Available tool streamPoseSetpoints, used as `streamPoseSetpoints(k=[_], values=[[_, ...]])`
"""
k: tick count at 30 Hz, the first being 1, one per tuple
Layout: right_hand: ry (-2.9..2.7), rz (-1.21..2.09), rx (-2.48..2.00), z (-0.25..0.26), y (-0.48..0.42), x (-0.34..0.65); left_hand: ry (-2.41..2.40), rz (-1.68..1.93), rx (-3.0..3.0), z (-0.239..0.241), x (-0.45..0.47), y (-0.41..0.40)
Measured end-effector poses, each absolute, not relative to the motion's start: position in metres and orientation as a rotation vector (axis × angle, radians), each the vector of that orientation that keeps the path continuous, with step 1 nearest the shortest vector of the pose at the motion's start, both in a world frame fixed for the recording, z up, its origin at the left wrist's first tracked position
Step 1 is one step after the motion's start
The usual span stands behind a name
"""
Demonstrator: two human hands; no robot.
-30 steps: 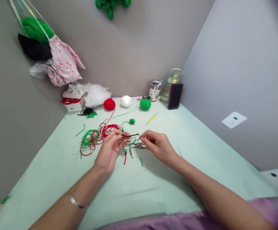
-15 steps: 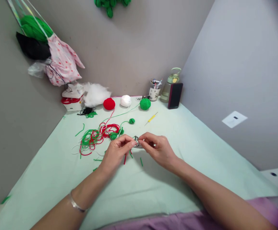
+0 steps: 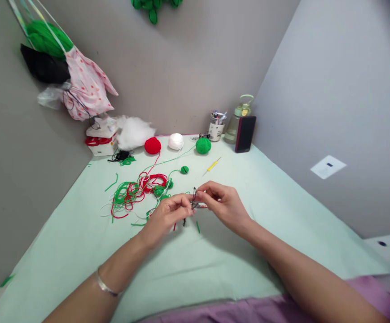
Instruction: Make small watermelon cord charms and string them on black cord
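Between my two hands, a little above the table, is a thin black yarn (image 3: 194, 197), looped and partly hidden by fingers. My left hand (image 3: 170, 216) pinches it with thumb and forefinger, and a short black end (image 3: 184, 222) hangs below. My right hand (image 3: 222, 202) is closed at the fingertips on the yarn's upper part. Under the fingertips a flat strip with red and dark marks shows, too small to name. Left of the hands lie small green crocheted pieces (image 3: 159, 190) and a tangle of red, green and white yarn (image 3: 130, 195).
A yellow-handled crochet hook (image 3: 212, 166) lies beyond my right hand. Along the back stand red (image 3: 152, 146), white (image 3: 175, 141) and green yarn balls (image 3: 203, 146), a pen cup (image 3: 216, 128), a bottle (image 3: 232, 130) and a phone (image 3: 245, 134). White stuffing (image 3: 134, 133) and red-handled scissors (image 3: 97, 141) are at back left.
The black yarn now stands up as a loop between the fingertips, with an end hanging below. My left hand has lowered slightly and shifted right; my right hand has risen slightly.
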State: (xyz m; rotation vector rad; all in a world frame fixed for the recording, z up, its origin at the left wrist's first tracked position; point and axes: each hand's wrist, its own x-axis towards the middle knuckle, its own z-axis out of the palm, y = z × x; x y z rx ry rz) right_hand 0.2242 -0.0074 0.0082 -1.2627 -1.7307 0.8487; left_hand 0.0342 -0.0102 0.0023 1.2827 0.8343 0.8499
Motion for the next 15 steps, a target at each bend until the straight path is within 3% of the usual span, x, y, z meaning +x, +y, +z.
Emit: streamPoseSetpoints(k=[9, 15], values=[[-1.606, 0.991, -1.218, 0.014, -0.002, 0.228, 0.726, 0.739, 1.265, 0.000, 0.027, -0.004], [-1.434, 1.289, -1.100, 0.021, -0.002, 0.232, 0.871, 0.684, 1.556, -0.006, 0.028, -0.003]])
